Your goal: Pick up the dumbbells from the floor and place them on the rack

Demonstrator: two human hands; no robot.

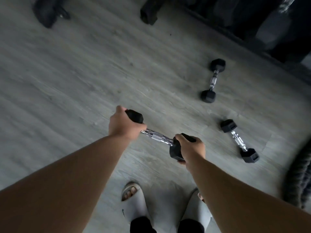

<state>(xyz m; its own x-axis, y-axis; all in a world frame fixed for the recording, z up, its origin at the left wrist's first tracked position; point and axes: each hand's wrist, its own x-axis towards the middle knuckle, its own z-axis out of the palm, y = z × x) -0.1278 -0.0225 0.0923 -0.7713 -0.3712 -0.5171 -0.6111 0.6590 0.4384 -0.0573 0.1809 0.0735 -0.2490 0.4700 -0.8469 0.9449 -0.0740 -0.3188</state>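
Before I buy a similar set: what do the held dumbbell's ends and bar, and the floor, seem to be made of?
Held dumbbell: its hexagonal ends look like matte black rubber or coated metal, dull with no glare. The bar looks like chromed steel, bright and reflective, with cross-hatched knurling. Left hand and right hand grip the ends. Floor: grey wood-grain planks, probably vinyl or laminate; the picture cannot settle which.

Floor (70,84): pale grey wood-grain planks, grain running diagonally, spreading all round grip and beyond. Light dim, flat, no hard shadows. Far ahead-left of grip: dark blurred equipment foot (48,12) on floor. Straight ahead, well beyond grip: black square-section frame leg (149,13). Ahead-right: large black frame (252,27), long base rail running diagonally along floor edge. Right of grip, near frame edge: dark thick braided rope (301,174) lying on floor. No walls or windows visible.
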